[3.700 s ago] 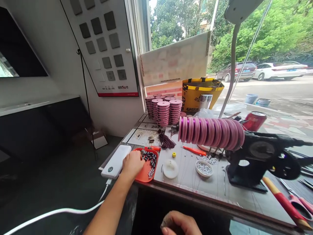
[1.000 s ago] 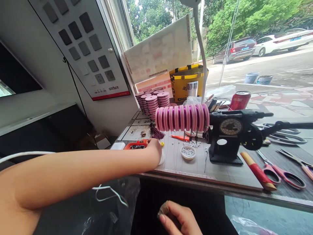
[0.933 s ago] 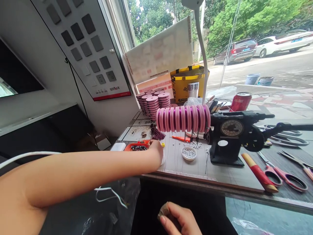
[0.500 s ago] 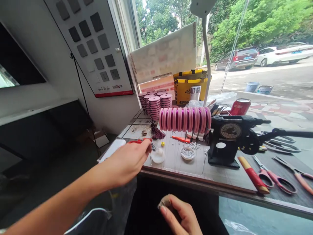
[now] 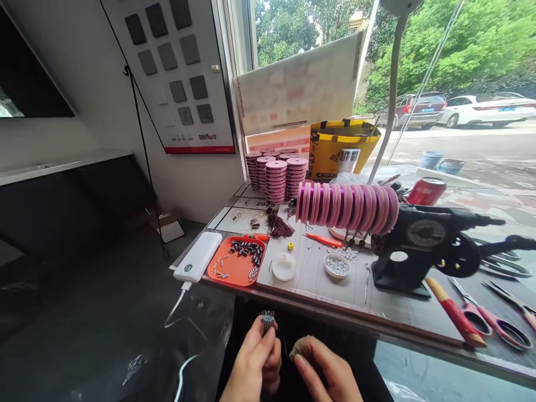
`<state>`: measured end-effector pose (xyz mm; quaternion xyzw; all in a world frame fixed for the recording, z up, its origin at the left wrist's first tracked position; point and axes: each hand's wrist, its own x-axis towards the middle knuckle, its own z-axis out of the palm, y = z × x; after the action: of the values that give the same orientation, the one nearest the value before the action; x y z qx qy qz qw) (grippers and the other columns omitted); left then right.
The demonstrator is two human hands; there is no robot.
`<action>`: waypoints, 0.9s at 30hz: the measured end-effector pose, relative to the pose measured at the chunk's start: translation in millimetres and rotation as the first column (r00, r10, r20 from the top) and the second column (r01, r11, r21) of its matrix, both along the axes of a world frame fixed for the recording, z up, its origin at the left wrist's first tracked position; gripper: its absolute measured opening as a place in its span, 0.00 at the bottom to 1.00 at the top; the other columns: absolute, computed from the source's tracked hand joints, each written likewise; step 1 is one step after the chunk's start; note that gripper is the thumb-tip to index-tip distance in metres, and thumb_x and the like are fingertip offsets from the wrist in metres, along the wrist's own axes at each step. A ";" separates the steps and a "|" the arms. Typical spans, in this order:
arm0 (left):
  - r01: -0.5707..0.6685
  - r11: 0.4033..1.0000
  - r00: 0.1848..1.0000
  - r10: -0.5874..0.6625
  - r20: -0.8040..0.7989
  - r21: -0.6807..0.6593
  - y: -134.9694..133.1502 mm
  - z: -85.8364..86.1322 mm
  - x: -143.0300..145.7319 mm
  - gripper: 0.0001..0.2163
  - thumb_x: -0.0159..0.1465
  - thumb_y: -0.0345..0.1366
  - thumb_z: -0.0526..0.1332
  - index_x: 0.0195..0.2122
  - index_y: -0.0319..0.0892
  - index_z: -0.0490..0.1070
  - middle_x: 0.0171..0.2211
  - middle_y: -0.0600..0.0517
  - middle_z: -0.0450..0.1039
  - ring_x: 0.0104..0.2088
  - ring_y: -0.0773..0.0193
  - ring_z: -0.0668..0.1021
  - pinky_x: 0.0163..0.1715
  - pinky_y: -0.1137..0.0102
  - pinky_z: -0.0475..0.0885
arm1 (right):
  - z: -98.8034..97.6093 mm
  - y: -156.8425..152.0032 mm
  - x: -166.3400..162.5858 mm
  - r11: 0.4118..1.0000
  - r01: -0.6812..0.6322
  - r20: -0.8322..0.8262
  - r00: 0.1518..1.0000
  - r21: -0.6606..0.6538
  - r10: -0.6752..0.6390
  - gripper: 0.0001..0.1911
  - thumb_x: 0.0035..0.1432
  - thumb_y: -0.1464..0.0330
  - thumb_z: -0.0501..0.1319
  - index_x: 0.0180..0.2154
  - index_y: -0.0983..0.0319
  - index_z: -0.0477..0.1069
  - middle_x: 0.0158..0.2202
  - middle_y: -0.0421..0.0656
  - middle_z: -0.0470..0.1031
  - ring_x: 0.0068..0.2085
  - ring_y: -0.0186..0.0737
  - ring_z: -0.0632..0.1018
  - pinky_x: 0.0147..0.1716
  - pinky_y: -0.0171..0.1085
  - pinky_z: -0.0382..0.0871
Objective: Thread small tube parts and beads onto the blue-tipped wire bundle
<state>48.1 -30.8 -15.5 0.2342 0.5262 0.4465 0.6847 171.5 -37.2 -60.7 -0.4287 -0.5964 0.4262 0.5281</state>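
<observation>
My left hand is over my lap, thumb and fingers pinched on a small grey bristly bundle whose exact kind I cannot make out. Beside it is my right hand, its thumb and index finger pressed together. A brownish wrap covers the index fingertip. Close to those fingers a thin upright line shows, perhaps a needle or wire. On the table edge beyond lie an orange tray with dark and silver small parts, a round white pad and a small dish of silvery beads.
A black hand-cranked winder carries a row of pink spools. Behind stand stacked pink spools and a yellow bag. A white power bank lies left; red-handled scissors and a red-wrapped stick lie right.
My left hand has come back from beside the white pad to my lap, bringing the grey bundle. The orange tray is uncovered. My right hand remains low, and the view has shifted left.
</observation>
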 end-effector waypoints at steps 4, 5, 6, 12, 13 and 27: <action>-0.062 0.998 0.994 0.058 -0.090 -0.033 -3.0 -3.8 -0.5 0.25 0.43 0.56 0.67 0.27 0.43 0.60 0.13 0.66 0.49 0.14 0.78 0.48 0.14 0.80 0.43 | -3.7 4.3 1.3 0.989 -0.111 0.152 0.984 0.095 0.096 0.12 0.61 0.64 0.53 0.27 0.60 0.65 0.22 0.38 0.69 0.23 0.30 0.70 0.24 0.25 0.65; -0.081 0.996 0.992 0.077 -0.096 -0.042 -3.5 -5.6 -0.9 0.25 0.43 0.56 0.68 0.27 0.42 0.60 0.14 0.66 0.49 0.14 0.78 0.49 0.14 0.80 0.43 | -4.2 5.0 1.8 0.985 -0.137 0.184 0.976 0.108 0.116 0.11 0.61 0.65 0.53 0.27 0.60 0.65 0.23 0.38 0.70 0.24 0.29 0.71 0.24 0.24 0.65; -0.099 0.994 0.991 0.094 -0.097 -0.052 -4.2 -8.2 -1.8 0.24 0.43 0.55 0.68 0.27 0.42 0.61 0.14 0.66 0.49 0.14 0.79 0.50 0.14 0.80 0.44 | -4.5 5.4 2.2 0.981 -0.154 0.208 0.970 0.116 0.128 0.10 0.61 0.66 0.52 0.28 0.60 0.65 0.23 0.38 0.70 0.24 0.29 0.71 0.25 0.24 0.66; -0.259 0.966 0.929 0.250 -0.271 0.002 -13.6 -39.1 -9.5 0.23 0.47 0.44 0.69 0.43 0.43 0.68 0.30 0.54 0.73 0.29 0.66 0.73 0.28 0.75 0.65 | 2.0 5.6 0.9 0.977 -0.180 0.231 0.961 0.117 0.150 0.11 0.62 0.66 0.51 0.28 0.61 0.64 0.24 0.38 0.69 0.25 0.30 0.71 0.26 0.24 0.65; -0.265 0.962 0.901 0.270 -0.341 0.061 -15.9 -44.1 -10.0 0.24 0.48 0.43 0.69 0.45 0.42 0.68 0.36 0.51 0.74 0.37 0.62 0.74 0.36 0.73 0.66 | 4.2 6.0 0.5 0.977 -0.182 0.228 0.962 0.115 0.152 0.11 0.62 0.66 0.50 0.28 0.61 0.64 0.24 0.39 0.69 0.26 0.30 0.72 0.26 0.25 0.65; -0.077 0.987 0.716 0.152 -0.682 0.139 -20.9 -36.0 -6.0 0.27 0.55 0.43 0.57 0.52 0.32 0.62 0.51 0.35 0.69 0.53 0.48 0.69 0.53 0.62 0.59 | 6.6 11.0 2.0 0.987 -0.156 0.174 0.974 0.033 0.148 0.11 0.62 0.65 0.51 0.30 0.61 0.65 0.25 0.38 0.68 0.26 0.30 0.70 0.26 0.25 0.64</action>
<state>42.1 -51.6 -51.5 0.3845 0.7334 0.3946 0.3981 173.6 -26.2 -54.1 -0.4044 -0.6802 0.4132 0.4506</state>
